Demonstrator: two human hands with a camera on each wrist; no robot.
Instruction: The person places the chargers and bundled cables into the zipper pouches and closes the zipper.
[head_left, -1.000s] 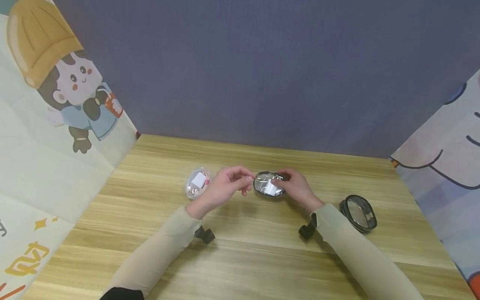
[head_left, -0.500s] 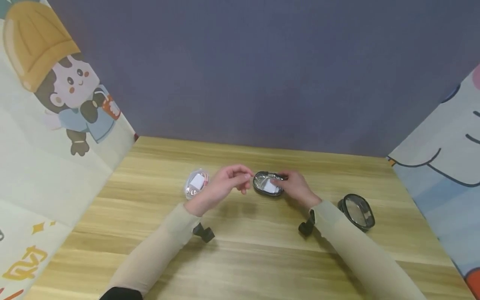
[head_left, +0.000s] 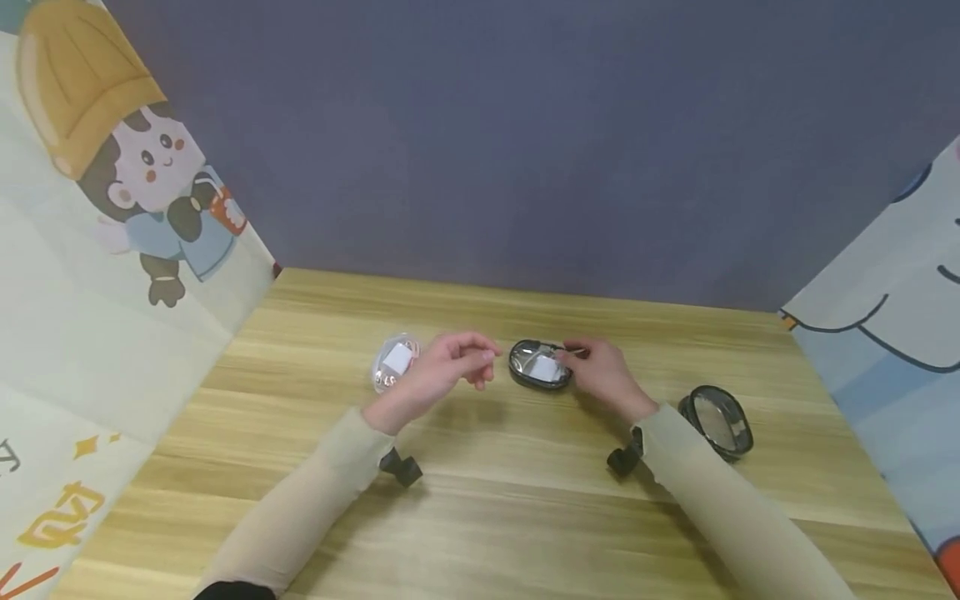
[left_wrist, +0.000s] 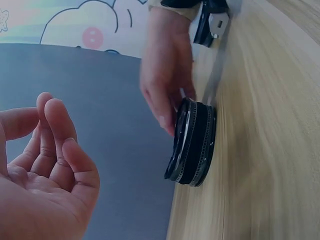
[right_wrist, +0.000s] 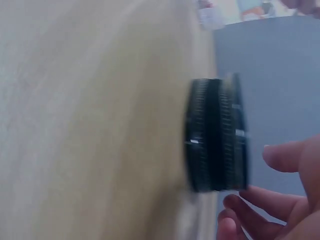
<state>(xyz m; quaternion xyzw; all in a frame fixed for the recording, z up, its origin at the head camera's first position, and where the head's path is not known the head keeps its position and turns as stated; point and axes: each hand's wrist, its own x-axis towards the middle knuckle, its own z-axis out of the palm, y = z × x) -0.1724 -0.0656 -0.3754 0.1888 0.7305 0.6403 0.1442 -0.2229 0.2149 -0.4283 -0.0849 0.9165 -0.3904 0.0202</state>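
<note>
A small oval zip case [head_left: 542,375] with a clear top and black zipped rim lies on the table. Inside it are a white block like a charger plug and a cable. At its right end is my right hand [head_left: 603,375], thumb and fingers spread apart. In the right wrist view the thumb is clear of the case and the fingertips lie close to its edge; whether they touch is unclear. My left hand [head_left: 453,362] hovers to the left of the case with loosely bent fingers and holds nothing.
Left of my left hand lies a clear oval case [head_left: 393,362] with a white block and cable, partly covered by the hand. Black-rimmed clear cases [head_left: 718,425], seemingly stacked, sit beside my right sleeve. A dark panel [head_left: 525,167] stands behind the wooden table [head_left: 510,517].
My right thumb has drawn back from the clear top of the case toward its right end, and the right hand has shifted slightly right. The left hand has moved a little left.
</note>
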